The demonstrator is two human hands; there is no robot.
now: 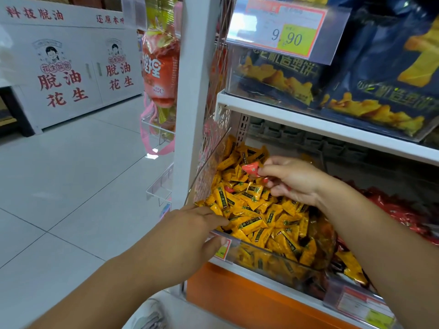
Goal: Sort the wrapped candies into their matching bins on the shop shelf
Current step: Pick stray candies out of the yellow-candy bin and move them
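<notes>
A clear plastic bin (259,251) on the lower shelf is full of yellow wrapped candies (251,210). My right hand (294,180) hovers over the pile and pinches a red wrapped candy (251,167) at its fingertips; more red wrapper shows inside its curled fingers. Another red candy (228,186) lies among the yellow ones. My left hand (190,231) grips the bin's front left rim, thumb on the outside by the price label. To the right sits a bin of red wrapped candies (399,210).
The shelf above (308,122) carries dark blue snack bags in a clear bin with a 9.90 price tag (287,32). A white shelf post (192,91) stands left of the bin, with hanging snack packs (159,67) beyond it. Tiled floor lies to the left.
</notes>
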